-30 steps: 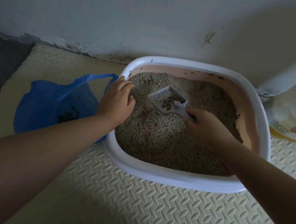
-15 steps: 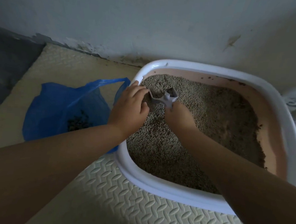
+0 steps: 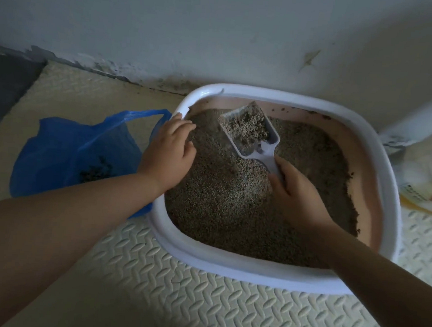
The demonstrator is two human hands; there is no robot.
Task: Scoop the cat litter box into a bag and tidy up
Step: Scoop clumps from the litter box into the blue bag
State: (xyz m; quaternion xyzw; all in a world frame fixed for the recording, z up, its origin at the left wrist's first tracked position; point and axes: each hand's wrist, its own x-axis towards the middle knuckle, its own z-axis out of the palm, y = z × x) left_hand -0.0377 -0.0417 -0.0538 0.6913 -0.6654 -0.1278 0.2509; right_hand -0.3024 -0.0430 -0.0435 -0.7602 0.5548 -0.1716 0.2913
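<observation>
right hand [image 3: 299,193] fingers grip litter scoop [image 3: 249,131] handle; scoop heaped, over litter box [image 3: 253,273] far-left corner. left hand [image 3: 169,150] rests relaxed on left rim. blue bag [image 3: 66,154] beside box sags: crossing rim may spill onto floor mat [image 3: 200,311].

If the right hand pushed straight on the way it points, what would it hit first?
Probably the back wall of the box, just beyond the tip of the scoop the right hand holds; depth is unclear.

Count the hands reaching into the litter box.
2: the left hand rests at the left rim of the white plastic litter box; the right hand grips the pale plastic scoop by its handle.
</observation>
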